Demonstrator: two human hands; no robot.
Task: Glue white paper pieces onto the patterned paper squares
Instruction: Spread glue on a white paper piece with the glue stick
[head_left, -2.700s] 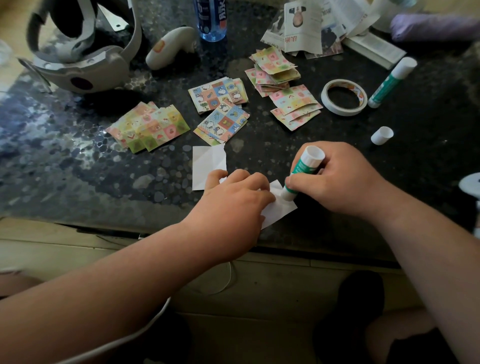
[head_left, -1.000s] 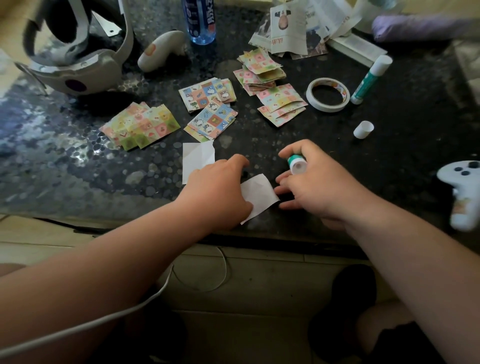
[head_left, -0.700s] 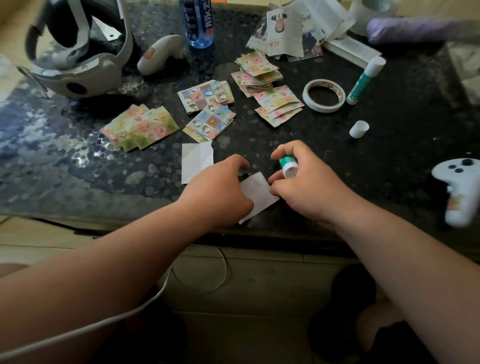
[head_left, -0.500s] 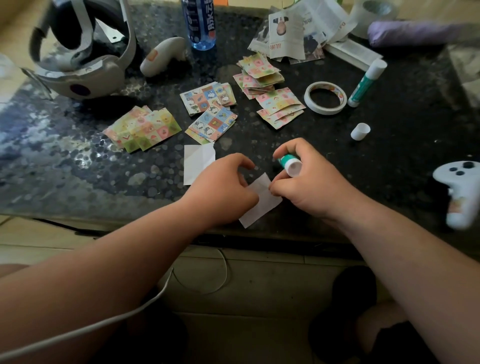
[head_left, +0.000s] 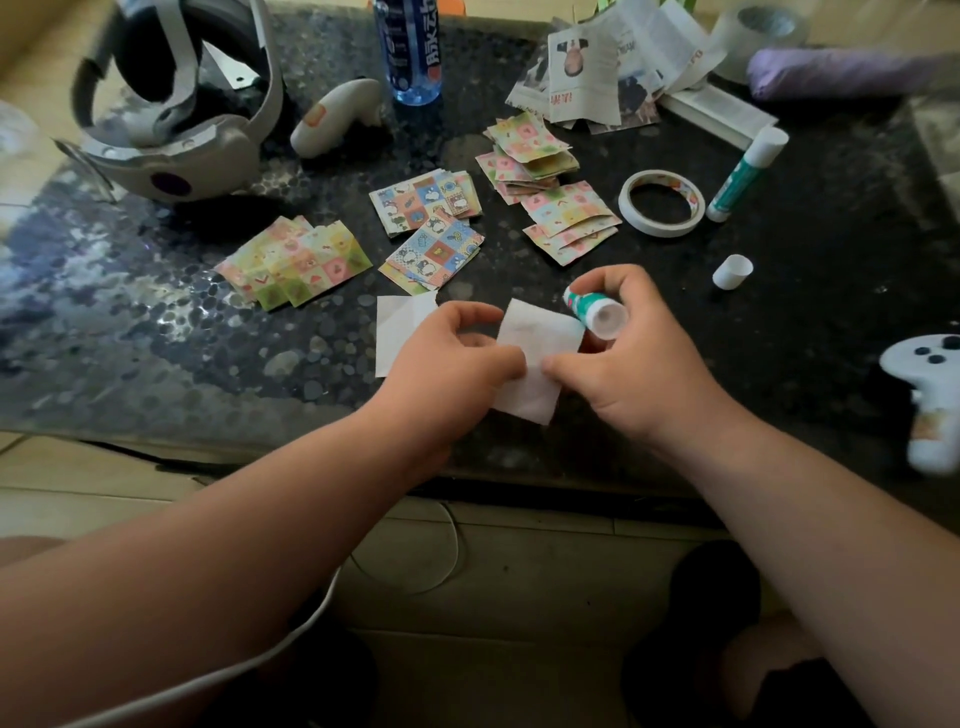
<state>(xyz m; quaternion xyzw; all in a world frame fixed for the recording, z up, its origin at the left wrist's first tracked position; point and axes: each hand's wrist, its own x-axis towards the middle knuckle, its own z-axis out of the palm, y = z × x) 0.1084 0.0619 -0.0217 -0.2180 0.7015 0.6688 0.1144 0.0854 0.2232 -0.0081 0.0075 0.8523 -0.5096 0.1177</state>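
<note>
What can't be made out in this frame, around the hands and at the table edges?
All in the head view:
- White paper piece: any glue on it is too faint to see; the left hand and right hand cover part of it.
- Glue stick: the right hand's grip hides part of its barrel.
- Second white piece: the left hand covers its right side.
- Controller: blurred, cut by the right edge.
- Bottle: top cut by the upper edge.

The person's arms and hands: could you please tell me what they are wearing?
The left forearm and right forearm are bare to the frame's edge, no sleeves showing; the left hand and right hand carry no gloves, rings or watch.
</note>
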